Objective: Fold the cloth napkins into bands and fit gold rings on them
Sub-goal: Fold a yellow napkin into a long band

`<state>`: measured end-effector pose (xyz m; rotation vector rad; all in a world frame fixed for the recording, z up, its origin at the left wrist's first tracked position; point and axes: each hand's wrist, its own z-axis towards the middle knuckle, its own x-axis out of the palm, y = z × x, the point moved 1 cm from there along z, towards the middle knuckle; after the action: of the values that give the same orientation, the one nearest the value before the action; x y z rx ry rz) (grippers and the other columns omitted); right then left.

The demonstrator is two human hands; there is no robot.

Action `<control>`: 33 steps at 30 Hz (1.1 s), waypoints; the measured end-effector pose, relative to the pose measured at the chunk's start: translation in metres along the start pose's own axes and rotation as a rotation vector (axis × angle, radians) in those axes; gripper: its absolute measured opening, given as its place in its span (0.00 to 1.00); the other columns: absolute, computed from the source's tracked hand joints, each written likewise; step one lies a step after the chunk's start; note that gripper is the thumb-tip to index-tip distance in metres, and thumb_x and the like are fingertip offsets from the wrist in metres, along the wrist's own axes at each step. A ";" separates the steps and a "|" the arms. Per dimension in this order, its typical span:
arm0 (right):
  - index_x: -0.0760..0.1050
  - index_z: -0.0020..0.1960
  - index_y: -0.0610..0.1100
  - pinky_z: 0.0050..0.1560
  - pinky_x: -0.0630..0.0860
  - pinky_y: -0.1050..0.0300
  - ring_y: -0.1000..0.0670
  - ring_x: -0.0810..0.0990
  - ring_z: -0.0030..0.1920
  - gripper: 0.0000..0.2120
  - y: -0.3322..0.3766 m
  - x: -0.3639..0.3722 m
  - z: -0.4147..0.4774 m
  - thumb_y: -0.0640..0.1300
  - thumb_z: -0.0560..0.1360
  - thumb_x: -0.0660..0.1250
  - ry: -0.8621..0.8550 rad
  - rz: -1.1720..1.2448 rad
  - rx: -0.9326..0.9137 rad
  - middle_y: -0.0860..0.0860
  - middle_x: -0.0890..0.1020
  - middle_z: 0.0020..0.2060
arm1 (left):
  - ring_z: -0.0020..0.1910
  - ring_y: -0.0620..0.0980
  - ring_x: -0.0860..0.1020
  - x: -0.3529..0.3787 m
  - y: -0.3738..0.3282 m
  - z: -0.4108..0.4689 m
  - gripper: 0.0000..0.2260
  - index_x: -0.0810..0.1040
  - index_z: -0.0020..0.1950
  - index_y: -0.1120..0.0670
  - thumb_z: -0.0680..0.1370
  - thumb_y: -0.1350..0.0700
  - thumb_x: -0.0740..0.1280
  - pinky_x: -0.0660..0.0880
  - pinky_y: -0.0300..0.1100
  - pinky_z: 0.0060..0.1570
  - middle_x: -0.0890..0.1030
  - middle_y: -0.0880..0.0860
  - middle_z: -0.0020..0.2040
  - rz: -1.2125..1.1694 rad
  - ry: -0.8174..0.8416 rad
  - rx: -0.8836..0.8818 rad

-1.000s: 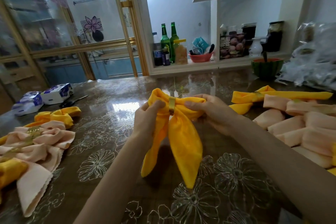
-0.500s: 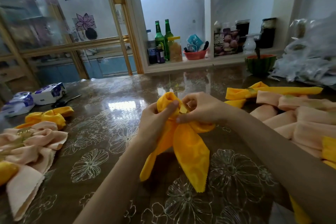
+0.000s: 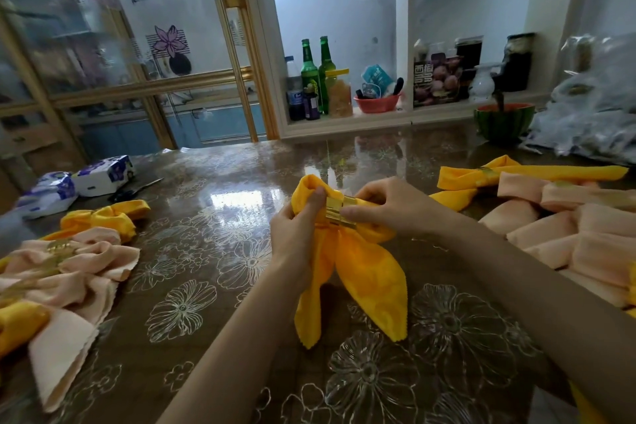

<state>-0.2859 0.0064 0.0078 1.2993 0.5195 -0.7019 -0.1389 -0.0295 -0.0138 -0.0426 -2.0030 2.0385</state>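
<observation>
A yellow napkin [image 3: 368, 272] is gathered at its middle inside a gold ring [image 3: 339, 212], above the table's centre. Its two long tails hang down onto the table. My left hand [image 3: 296, 234] grips the napkin's left loop, thumb up against the ring. My right hand [image 3: 389, 208] pinches the ring and the cloth on its right side. On the left lies a heap of ringed peach and yellow napkins [image 3: 65, 262]. On the right lie folded peach napkins [image 3: 571, 237] and a yellow ringed napkin [image 3: 488, 175].
The table [image 3: 206, 286] has a glossy flower-patterned cover. Tissue packs [image 3: 103, 174] and scissors [image 3: 136, 189] lie at the far left. A green bowl [image 3: 504, 119] and a clear plastic bag [image 3: 592, 100] stand at the far right. Bottles and jars fill the shelf behind.
The ring, hidden by my fingers half a second ago, now shows lying sideways across the napkin's middle. My hands have turned the bundle, and the view has tilted slightly.
</observation>
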 end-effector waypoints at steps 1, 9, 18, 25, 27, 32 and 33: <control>0.78 0.55 0.41 0.49 0.78 0.51 0.48 0.80 0.47 0.19 0.001 -0.001 0.000 0.54 0.72 0.69 -0.023 0.033 -0.003 0.45 0.81 0.47 | 0.45 0.55 0.81 -0.001 0.000 0.002 0.12 0.77 0.49 0.52 0.72 0.46 0.70 0.78 0.52 0.48 0.82 0.57 0.46 0.008 0.016 -0.026; 0.76 0.54 0.48 0.36 0.75 0.67 0.54 0.78 0.47 0.20 0.005 -0.004 -0.002 0.52 0.65 0.75 -0.083 0.307 0.038 0.50 0.79 0.49 | 0.50 0.59 0.82 -0.005 -0.002 0.004 0.29 0.74 0.62 0.55 0.66 0.41 0.67 0.81 0.51 0.46 0.82 0.60 0.53 -0.066 0.329 -0.228; 0.72 0.61 0.40 0.48 0.79 0.51 0.45 0.81 0.50 0.22 -0.005 -0.004 -0.002 0.47 0.70 0.70 -0.005 0.964 0.312 0.41 0.81 0.53 | 0.42 0.52 0.82 -0.001 -0.007 0.005 0.20 0.76 0.57 0.54 0.78 0.40 0.57 0.78 0.45 0.34 0.83 0.56 0.46 -0.101 0.185 -0.168; 0.69 0.65 0.39 0.51 0.79 0.47 0.43 0.80 0.54 0.22 -0.002 0.007 0.003 0.47 0.75 0.67 -0.193 0.962 0.294 0.41 0.79 0.56 | 0.48 0.57 0.81 -0.012 -0.015 0.012 0.25 0.77 0.58 0.56 0.73 0.38 0.63 0.78 0.50 0.44 0.82 0.59 0.50 0.137 0.036 -0.104; 0.68 0.64 0.42 0.44 0.79 0.54 0.47 0.80 0.51 0.20 -0.004 0.004 0.001 0.48 0.76 0.66 -0.187 0.824 0.247 0.45 0.79 0.53 | 0.45 0.55 0.81 -0.017 -0.019 0.014 0.19 0.78 0.53 0.55 0.74 0.40 0.64 0.77 0.47 0.40 0.83 0.57 0.46 0.196 0.070 -0.099; 0.66 0.66 0.44 0.30 0.74 0.65 0.51 0.77 0.47 0.25 -0.008 0.001 0.000 0.51 0.73 0.68 -0.235 0.494 0.175 0.47 0.76 0.55 | 0.40 0.53 0.80 -0.027 -0.023 0.015 0.15 0.78 0.41 0.54 0.75 0.42 0.64 0.76 0.46 0.42 0.82 0.55 0.39 0.368 0.151 -0.079; 0.66 0.66 0.44 0.31 0.73 0.64 0.50 0.77 0.49 0.26 -0.009 0.002 0.000 0.51 0.73 0.69 -0.256 0.472 0.175 0.47 0.76 0.55 | 0.39 0.52 0.80 -0.026 -0.023 0.013 0.15 0.78 0.40 0.54 0.76 0.43 0.64 0.76 0.46 0.42 0.81 0.55 0.38 0.380 0.141 -0.057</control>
<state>-0.2914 0.0046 0.0001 1.4027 -0.0628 -0.5114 -0.1124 -0.0478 0.0043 -0.6036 -2.0864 2.1197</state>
